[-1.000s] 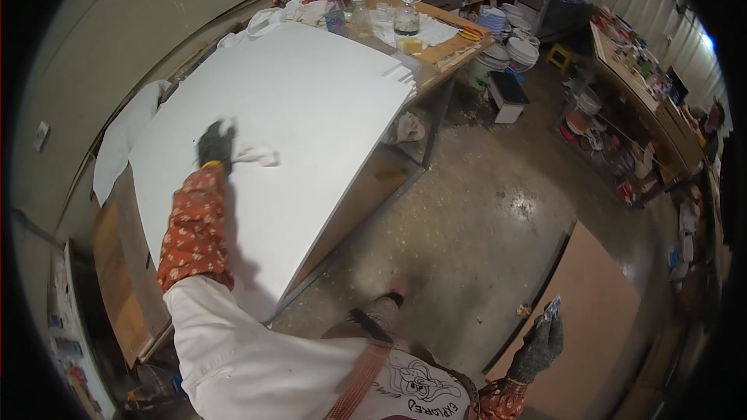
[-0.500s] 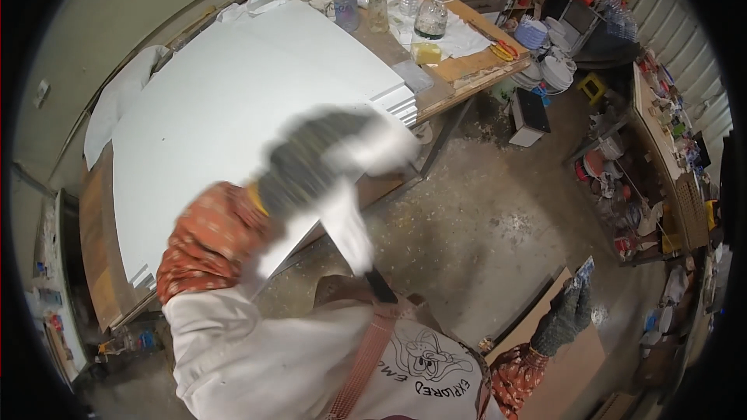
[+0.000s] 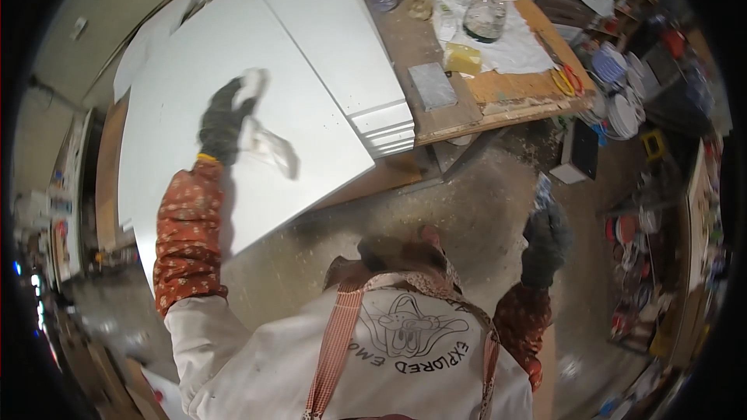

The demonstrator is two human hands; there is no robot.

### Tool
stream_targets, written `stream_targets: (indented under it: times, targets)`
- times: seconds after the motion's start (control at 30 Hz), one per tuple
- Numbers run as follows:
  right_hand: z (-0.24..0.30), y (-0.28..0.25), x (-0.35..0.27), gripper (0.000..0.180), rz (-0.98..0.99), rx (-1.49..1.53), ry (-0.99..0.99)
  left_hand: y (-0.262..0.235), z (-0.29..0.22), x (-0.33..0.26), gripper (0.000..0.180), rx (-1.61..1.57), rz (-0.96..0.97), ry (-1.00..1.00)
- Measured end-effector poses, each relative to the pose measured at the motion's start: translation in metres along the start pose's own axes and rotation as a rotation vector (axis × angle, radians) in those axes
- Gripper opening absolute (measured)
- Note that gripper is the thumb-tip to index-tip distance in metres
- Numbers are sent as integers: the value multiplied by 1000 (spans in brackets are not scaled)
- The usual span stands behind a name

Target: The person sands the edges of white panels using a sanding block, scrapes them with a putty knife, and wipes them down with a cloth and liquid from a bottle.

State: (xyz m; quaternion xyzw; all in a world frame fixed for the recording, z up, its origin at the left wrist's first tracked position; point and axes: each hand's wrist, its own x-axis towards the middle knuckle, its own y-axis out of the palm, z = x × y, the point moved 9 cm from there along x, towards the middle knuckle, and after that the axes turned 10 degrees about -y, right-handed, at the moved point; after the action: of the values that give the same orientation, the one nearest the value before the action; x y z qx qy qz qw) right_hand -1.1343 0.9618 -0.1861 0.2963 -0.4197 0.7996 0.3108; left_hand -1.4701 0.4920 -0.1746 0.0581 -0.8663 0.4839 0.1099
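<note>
Nearest me, my right hand (image 3: 545,237), in a dark work glove, hangs at my side over the dusty concrete floor (image 3: 436,210), fingers curled round a small object I can't identify; it looks parked clear of the work. My left hand (image 3: 222,120), also dark-gloved, lies on the large flat white panel (image 3: 194,93), closed on a blurred white rag (image 3: 264,144), seemingly held flat for wiping. Beyond, a stack of narrower white boards (image 3: 342,47) abuts the panel. Farther out on the wooden workbench (image 3: 506,89): yellow sponge (image 3: 463,58), clear plastic bottles (image 3: 486,15), scissors.
</note>
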Motion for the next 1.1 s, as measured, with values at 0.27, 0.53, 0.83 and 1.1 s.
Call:
stream_targets:
  times: [0.27, 0.53, 0.83, 1.1]
  targets:
    - [-97, 87, 82, 12, 184, 614, 486, 62, -206, -143, 46, 124, 212, 670]
    - [-183, 149, 116, 14, 581, 489, 483, 53, -219, -202, 40, 25, 170, 423]
    - [-148, 236, 216, 55, 729, -305, -110, 62, -91, -292, 47, -395, 223, -535]
    - [-97, 284, 208, 77, 848, -221, -580, 23, -73, -326, 36, -585, -249, -986]
